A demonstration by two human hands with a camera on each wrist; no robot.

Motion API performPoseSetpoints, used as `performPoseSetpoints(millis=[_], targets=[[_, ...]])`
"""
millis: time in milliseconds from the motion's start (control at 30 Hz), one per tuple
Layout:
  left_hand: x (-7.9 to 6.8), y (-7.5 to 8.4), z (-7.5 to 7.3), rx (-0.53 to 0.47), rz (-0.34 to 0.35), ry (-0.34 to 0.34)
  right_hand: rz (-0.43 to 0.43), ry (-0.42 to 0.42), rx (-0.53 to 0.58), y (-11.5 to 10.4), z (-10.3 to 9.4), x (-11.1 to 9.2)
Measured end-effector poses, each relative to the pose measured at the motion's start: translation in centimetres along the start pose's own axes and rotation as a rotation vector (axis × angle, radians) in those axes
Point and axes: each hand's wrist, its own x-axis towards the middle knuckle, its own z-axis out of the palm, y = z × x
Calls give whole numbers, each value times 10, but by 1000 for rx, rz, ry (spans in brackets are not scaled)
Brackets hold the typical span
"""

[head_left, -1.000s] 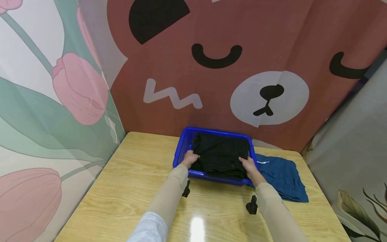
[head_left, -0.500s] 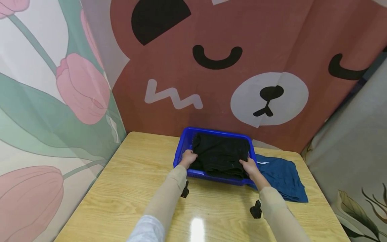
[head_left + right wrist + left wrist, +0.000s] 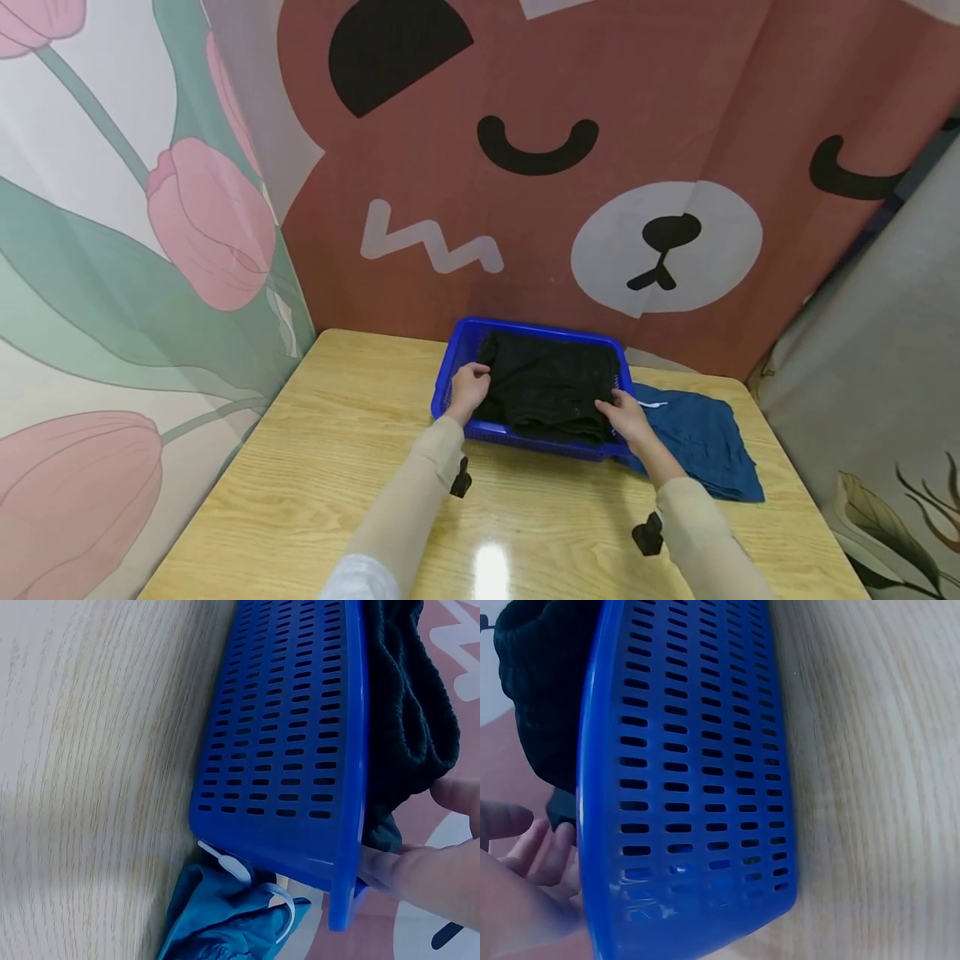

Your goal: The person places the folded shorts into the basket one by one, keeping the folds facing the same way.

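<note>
A folded black garment [image 3: 551, 383] lies inside a blue plastic basket [image 3: 525, 441] with slotted sides. My left hand [image 3: 468, 390] reaches over the basket's left part. Its thumb stands apart from the fingers, whose tips touch the garment's edge in the left wrist view [image 3: 532, 877]. At the right end, my right hand [image 3: 626, 418] spreads thumb and fingers. In the right wrist view, the thumb touches the garment's bulging fold [image 3: 409, 735], while the other fingers go behind the basket rim [image 3: 352, 750] and are partly hidden.
Right of the basket, partly beneath its corner, lies a folded blue garment [image 3: 701, 442] with a white drawstring [image 3: 652, 405]. The wooden table [image 3: 360, 467] backs onto a brown bear-print curtain [image 3: 420, 300]. A tulip-print curtain [image 3: 210, 225] hangs at the left.
Both hands have loosened from the black garment. The left hand has risen slightly, and the right has shifted a little to the right with its fingers spreading. Garment and basket stay put.
</note>
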Motion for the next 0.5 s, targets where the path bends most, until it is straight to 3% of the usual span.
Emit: performPoseSetpoints(millis=[133,233,367,500], targets=[[-25,56,-24,-29,-2,24,-23,40,-36,1,-2,-7],[-47,99,-43,-44,-40,41,-36,61,-37,3,-4,-12],[-62,118,-51,-59,-23,67,-43,76,-20,5,-6,-18],[-70,126,-53,-105,-35,57,-60,89,-9,6,-9,-23]])
